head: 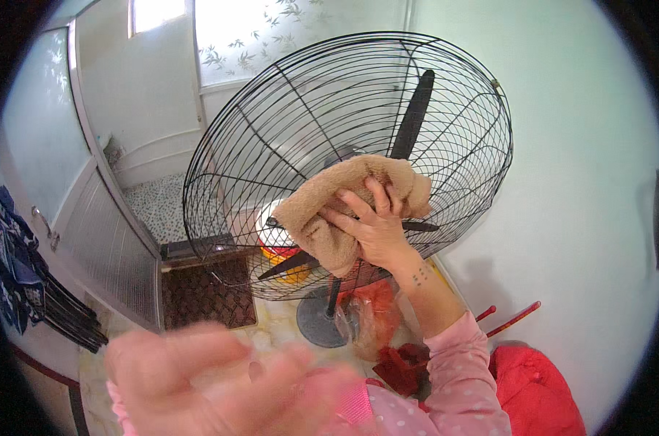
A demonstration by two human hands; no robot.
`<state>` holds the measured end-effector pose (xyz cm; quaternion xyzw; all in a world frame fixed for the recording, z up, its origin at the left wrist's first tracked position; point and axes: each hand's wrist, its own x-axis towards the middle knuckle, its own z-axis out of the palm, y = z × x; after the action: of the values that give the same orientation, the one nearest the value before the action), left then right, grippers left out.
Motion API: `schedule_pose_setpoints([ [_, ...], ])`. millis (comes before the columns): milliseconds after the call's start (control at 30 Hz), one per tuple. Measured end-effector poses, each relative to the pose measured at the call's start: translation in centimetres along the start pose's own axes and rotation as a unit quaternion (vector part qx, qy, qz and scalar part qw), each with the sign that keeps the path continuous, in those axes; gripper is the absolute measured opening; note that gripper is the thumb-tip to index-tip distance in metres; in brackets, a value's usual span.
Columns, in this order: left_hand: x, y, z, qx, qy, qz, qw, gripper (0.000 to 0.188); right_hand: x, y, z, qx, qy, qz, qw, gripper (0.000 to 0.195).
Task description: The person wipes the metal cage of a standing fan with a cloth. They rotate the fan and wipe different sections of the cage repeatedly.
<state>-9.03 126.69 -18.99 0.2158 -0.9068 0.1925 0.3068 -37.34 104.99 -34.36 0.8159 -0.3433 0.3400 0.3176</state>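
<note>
A large black pedestal fan stands before me, its wire guard (286, 103) tilted upward with dark blades (415, 114) visible inside. My right hand (381, 231) presses a folded tan terry cloth (329, 191) against the middle of the guard, fingers spread over the fabric. Blurred and close to the camera, my left hand (215, 376) is raised at the lower left, away from the fan, fingers partly bent, with nothing seen in it. Beneath the guard show the fan's pole and round base (315, 327).
A white, red and yellow bucket (277, 234) stands behind the guard. Near the base lie an orange-red plastic bag (381, 310) and a red cloth item (400, 368). A brown mat (212, 297) lies by the open door (111, 234); a pale wall (569, 163) rises at right.
</note>
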Motion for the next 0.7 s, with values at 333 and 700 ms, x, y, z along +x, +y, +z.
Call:
schedule_pose_setpoints([
  [333, 6.3, 1.4, 8.5, -0.085, 0.294, 0.174, 0.936, 0.013, -0.6, 1.9, -1.4, -0.087, -0.003, 0.018, 0.996, 0.051],
  [700, 1.6, -5.8, 7.1, -0.393, 0.239, 0.048, 0.887, 0.013, -8.3, 18.2, 1.8, 0.034, 0.264, 0.347, 0.899, 0.066],
])
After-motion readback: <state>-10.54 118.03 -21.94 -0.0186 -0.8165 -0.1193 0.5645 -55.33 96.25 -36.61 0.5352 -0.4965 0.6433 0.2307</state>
